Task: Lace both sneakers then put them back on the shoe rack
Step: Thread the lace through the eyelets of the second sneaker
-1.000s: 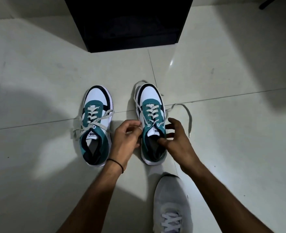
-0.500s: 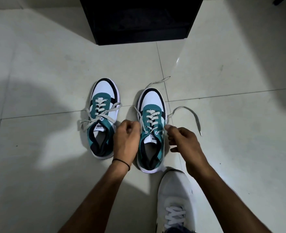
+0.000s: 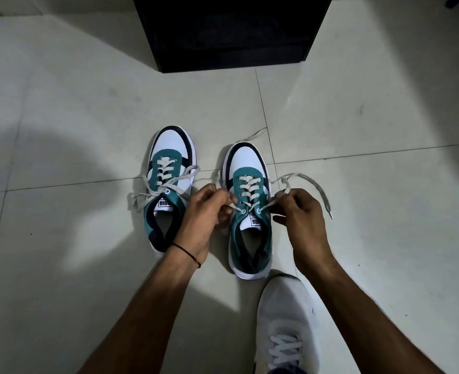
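Note:
Two teal, white and black sneakers stand side by side on the tiled floor, toes pointing away. The left sneaker (image 3: pixel 169 182) is laced, its lace ends lying loose over the sides. My left hand (image 3: pixel 204 214) is closed on the left lace end of the right sneaker (image 3: pixel 250 211), beside its top eyelet. My right hand (image 3: pixel 301 220) pinches the right lace end (image 3: pixel 317 187), which loops out to the right and trails on the floor. Both lace ends run taut from the top eyelets.
A black shoe rack (image 3: pixel 231 33) stands on the floor straight ahead, beyond the sneakers. My own foot in a white shoe (image 3: pixel 285 319) rests just behind the right sneaker. Pale floor tiles (image 3: pixel 385 130) spread all around.
Both hands have closed on the right sneaker's lace ends and drawn them outward from the top eyelets. The view has moved closer and tilted slightly.

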